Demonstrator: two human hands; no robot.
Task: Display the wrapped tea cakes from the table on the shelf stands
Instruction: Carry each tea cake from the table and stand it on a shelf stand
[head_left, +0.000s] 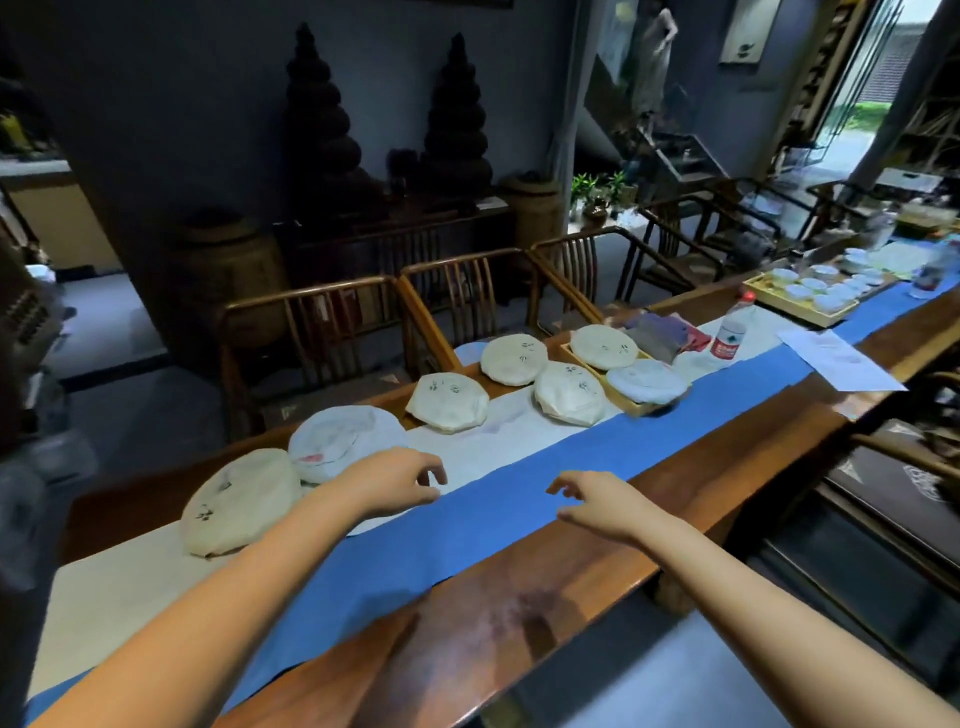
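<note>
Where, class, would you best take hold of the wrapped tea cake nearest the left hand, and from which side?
Probably by its rim, from above. The tea cake is a flat disc leaning on the neighbouring cake, so its raised edge is exposed. The left hand hovers beside it, holding nothing.

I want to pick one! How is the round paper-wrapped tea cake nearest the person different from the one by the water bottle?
The nearest cream-wrapped tea cake lies on the pale cloth; the far whitish-wrapped tea cake sits in a wooden tray. The nearest shows dark ink marks; the far one looks plainer. Both are round, flat and paper-wrapped.
</note>
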